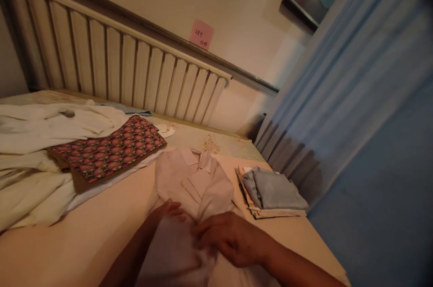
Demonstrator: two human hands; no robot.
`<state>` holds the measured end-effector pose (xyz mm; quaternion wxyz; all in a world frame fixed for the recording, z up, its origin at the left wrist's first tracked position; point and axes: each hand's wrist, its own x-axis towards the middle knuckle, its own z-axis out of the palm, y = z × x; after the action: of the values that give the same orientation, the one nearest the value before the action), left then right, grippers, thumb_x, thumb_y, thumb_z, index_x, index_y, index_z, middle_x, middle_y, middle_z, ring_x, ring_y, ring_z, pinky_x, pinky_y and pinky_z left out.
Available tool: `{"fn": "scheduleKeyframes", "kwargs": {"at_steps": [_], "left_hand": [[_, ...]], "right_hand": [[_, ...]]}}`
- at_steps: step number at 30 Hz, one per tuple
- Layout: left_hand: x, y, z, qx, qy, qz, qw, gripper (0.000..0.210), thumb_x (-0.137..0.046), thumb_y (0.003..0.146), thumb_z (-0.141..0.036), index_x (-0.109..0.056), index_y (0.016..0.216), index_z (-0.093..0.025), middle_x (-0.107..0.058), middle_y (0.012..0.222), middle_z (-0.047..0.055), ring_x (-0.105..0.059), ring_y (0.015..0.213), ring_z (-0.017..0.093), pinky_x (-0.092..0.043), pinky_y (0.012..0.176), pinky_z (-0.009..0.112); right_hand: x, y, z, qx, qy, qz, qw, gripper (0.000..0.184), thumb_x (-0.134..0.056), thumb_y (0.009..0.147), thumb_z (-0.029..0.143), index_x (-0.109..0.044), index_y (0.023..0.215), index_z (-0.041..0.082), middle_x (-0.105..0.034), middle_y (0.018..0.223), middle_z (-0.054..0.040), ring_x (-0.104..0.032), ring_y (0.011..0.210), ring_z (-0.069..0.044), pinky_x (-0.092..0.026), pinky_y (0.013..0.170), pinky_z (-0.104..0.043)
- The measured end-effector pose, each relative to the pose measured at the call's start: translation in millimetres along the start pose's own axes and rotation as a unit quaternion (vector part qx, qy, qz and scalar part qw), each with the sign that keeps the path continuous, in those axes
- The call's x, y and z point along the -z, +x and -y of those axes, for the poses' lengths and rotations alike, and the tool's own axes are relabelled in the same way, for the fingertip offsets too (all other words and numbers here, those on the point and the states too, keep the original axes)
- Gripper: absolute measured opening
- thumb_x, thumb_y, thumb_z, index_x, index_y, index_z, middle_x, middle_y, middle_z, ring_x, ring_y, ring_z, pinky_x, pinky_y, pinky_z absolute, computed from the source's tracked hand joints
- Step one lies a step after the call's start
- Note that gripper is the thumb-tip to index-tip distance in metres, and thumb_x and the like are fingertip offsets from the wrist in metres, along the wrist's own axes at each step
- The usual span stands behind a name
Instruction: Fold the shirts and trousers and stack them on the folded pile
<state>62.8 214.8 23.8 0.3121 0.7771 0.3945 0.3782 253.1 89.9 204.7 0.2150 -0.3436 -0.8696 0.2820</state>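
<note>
A pale collared shirt (192, 187) lies front side up on the bed, its collar pointing away from me. My left hand (171, 210) is at the left of the shirt's front, fingers bent over an edge of the cloth; part of the hand is hidden behind a raised fold. From the right, my right hand (233, 237) reaches across the shirt front with curled fingers pinching the cloth near the middle. Motion blurs its fingertips. The lower part of the shirt runs out of view toward me.
A folded stack of clothes (279, 190), grey on top, sits right of the shirt. At left lie white garments (61, 127) and a red patterned cloth (118, 149). A radiator (135, 70) lines the wall behind the bed (111, 228). Blue curtains (355, 97) hang at right.
</note>
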Motion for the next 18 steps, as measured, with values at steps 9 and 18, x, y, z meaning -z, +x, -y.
{"fn": "scheduleKeyframes", "kwargs": {"at_steps": [9, 18], "left_hand": [[-6.4, 1.2, -2.4, 0.337, -0.408, 0.173, 0.831, 0.069, -0.072, 0.056, -0.069, -0.058, 0.101, -0.018, -0.061, 0.118, 0.016, -0.064, 0.1, 0.03, -0.052, 0.08, 0.039], [-6.2, -1.1, -4.2, 0.319, -0.409, 0.19, 0.833, 0.052, -0.072, 0.061, -0.059, -0.058, 0.093, -0.02, -0.064, 0.109, 0.008, -0.065, 0.093, 0.025, -0.05, 0.075, 0.035]], "right_hand": [[-1.9, -50.3, -155.1, -0.401, -0.1, -0.239, 0.879, 0.019, -0.047, 0.077, 0.014, -0.066, 0.076, 0.019, -0.067, 0.066, 0.002, -0.065, 0.063, -0.013, -0.048, 0.061, -0.021], [1.8, -68.4, -229.5, -0.503, -0.213, -0.263, 0.795, 0.018, -0.052, 0.076, 0.022, -0.069, 0.08, 0.015, -0.072, 0.077, -0.0077, -0.066, 0.072, -0.018, -0.042, 0.062, -0.023]]}}
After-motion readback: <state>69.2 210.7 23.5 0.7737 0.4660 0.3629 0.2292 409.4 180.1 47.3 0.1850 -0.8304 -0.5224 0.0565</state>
